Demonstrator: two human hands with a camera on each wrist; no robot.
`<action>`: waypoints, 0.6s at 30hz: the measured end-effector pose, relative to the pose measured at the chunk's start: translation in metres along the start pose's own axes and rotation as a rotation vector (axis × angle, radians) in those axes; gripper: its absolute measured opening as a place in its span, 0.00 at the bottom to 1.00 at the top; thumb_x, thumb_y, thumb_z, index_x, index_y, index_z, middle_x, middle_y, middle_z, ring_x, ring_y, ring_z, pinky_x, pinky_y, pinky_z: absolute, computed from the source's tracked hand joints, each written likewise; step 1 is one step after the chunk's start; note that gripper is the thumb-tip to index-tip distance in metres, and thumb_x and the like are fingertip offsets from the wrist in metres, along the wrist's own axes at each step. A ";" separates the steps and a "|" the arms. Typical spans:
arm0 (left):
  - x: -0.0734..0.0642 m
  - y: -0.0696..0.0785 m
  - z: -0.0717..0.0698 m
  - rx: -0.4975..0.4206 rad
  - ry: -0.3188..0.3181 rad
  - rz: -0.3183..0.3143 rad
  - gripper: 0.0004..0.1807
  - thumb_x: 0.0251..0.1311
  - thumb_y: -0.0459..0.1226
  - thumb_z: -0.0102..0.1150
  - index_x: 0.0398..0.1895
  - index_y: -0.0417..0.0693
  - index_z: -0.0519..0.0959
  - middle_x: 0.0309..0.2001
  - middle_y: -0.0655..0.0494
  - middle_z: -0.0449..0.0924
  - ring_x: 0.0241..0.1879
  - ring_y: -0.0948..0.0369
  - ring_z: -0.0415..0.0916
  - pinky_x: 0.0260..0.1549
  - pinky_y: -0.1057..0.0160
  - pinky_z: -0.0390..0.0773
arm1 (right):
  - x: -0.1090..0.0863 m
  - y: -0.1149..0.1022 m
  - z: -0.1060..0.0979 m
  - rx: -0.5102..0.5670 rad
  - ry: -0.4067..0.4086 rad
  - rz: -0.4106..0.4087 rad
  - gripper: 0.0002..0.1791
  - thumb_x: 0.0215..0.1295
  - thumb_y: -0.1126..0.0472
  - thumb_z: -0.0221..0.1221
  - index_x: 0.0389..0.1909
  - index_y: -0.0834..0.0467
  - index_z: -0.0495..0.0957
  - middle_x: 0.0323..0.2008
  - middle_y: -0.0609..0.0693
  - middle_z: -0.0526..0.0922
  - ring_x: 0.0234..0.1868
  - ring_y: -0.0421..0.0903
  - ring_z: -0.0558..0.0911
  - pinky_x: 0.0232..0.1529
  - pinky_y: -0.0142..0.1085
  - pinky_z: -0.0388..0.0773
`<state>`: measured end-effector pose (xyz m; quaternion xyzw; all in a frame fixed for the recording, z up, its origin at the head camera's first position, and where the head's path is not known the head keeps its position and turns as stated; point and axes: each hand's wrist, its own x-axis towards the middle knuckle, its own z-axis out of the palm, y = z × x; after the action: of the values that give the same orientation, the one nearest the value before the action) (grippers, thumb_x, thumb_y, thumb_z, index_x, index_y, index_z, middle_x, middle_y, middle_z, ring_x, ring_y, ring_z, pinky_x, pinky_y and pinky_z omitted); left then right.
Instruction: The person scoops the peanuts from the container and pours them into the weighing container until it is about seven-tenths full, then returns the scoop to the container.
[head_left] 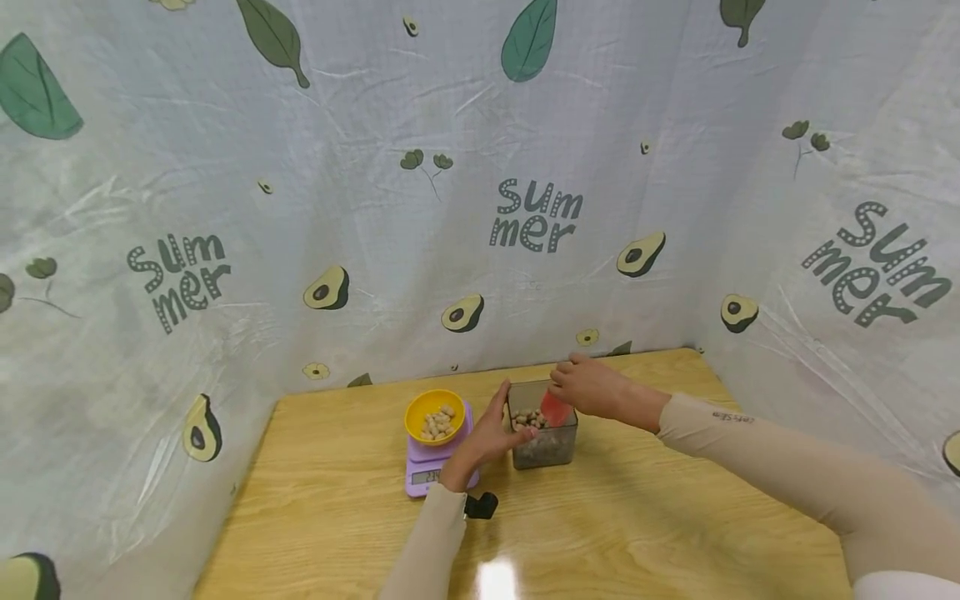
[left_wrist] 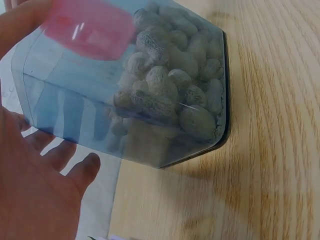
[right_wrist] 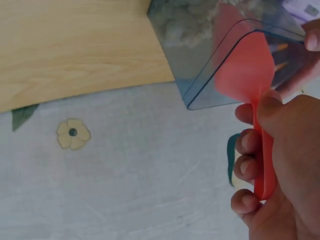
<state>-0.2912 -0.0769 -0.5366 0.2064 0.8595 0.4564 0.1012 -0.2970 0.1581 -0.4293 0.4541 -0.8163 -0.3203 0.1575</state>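
Now right fingers (right_wrist: pixel 248 142) curl round red scoop (right_wrist: pixel 245 70).

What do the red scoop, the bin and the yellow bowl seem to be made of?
Scoop: likely smooth plastic, evenly red with a shiny highlight.
Bin: probably clear, grey-tinted plastic, since peanuts show through its smooth walls; glass is possible.
Bowl: perhaps plastic, judging by its even yellow and smooth surface, though painted metal might look similar.

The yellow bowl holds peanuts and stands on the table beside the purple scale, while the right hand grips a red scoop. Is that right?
Not quite: the head view shows the yellow bowl on top of the purple scale, not beside it. It does hold peanuts, and the right hand does grip a red scoop.
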 end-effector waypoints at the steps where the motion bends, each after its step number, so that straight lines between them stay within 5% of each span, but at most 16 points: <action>1: 0.000 0.000 0.000 0.001 0.003 0.004 0.63 0.49 0.71 0.59 0.80 0.57 0.37 0.80 0.46 0.43 0.75 0.45 0.54 0.70 0.45 0.63 | 0.003 -0.001 0.000 -0.020 -0.033 -0.015 0.16 0.61 0.50 0.66 0.49 0.47 0.80 0.46 0.43 0.82 0.49 0.43 0.79 0.51 0.39 0.76; 7: 0.002 -0.002 0.001 -0.025 0.026 0.046 0.63 0.51 0.68 0.61 0.80 0.51 0.39 0.78 0.44 0.47 0.75 0.48 0.55 0.68 0.49 0.67 | 0.017 -0.014 0.005 -0.035 -0.139 -0.095 0.17 0.61 0.50 0.66 0.50 0.45 0.79 0.51 0.42 0.82 0.53 0.41 0.79 0.56 0.36 0.76; 14: 0.003 -0.001 0.004 -0.064 0.030 0.040 0.60 0.54 0.60 0.65 0.80 0.49 0.40 0.78 0.44 0.47 0.75 0.49 0.54 0.68 0.50 0.67 | 0.020 -0.020 0.031 0.178 -0.021 -0.052 0.11 0.60 0.56 0.67 0.43 0.49 0.81 0.40 0.44 0.83 0.43 0.44 0.80 0.48 0.39 0.78; 18: 0.002 -0.003 0.002 -0.039 0.029 0.042 0.61 0.54 0.64 0.63 0.80 0.51 0.39 0.78 0.45 0.46 0.74 0.48 0.56 0.68 0.49 0.67 | 0.020 -0.020 0.042 0.262 0.049 -0.021 0.09 0.59 0.58 0.68 0.40 0.51 0.82 0.36 0.45 0.83 0.39 0.44 0.79 0.45 0.39 0.79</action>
<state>-0.2929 -0.0763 -0.5397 0.2156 0.8474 0.4781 0.0829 -0.3181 0.1491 -0.4749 0.4867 -0.8424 -0.2016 0.1134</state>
